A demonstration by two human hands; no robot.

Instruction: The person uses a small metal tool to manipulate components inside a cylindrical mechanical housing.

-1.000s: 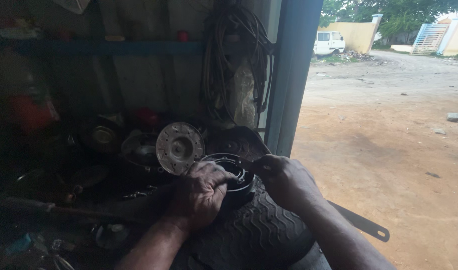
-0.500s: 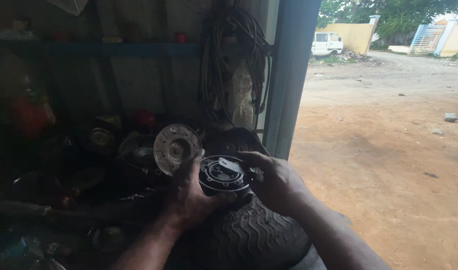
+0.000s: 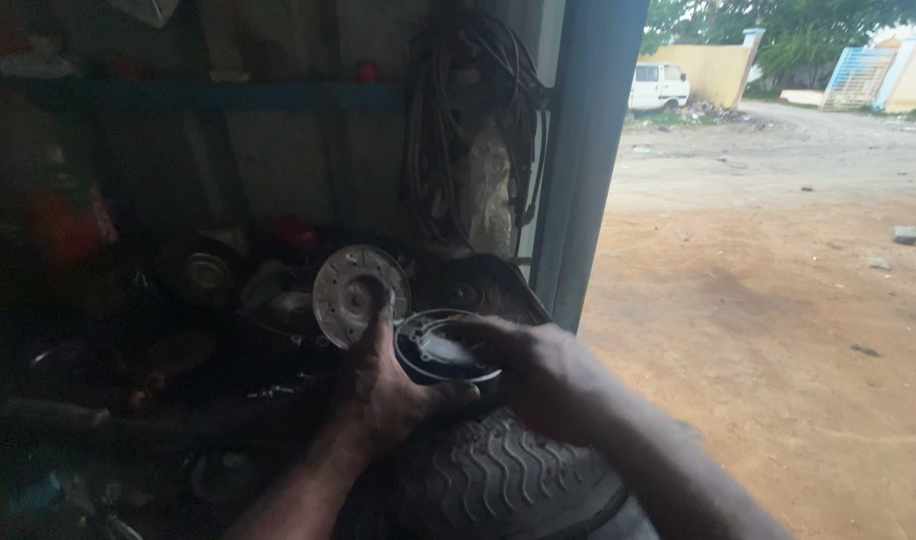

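- Your left hand (image 3: 383,385) is cupped under the near rim of a round, dark metal drum-shaped part with a pale inner plate (image 3: 440,350); the thumb lies along its lower edge and a finger points up past its left side, so the hand is half closed and bearing the part.
- Your right hand (image 3: 538,365) comes over from the right, fingers curled onto the top and far rim of the same part, closed on it in a loose grip.
- The part sits between both hands, resting on or just above a black rubber tyre with a wavy tread (image 3: 498,475).
- Just behind your left fingers stands a dusty grey metal disc with small holes (image 3: 358,292), leaning among dark clutter.
- Above hangs a bundle of black cables (image 3: 458,120), beside a blue-grey door post (image 3: 588,150).
- By my reading, you are seating or turning the part on the tyre; the next move calls for both hands steady and the rim level.
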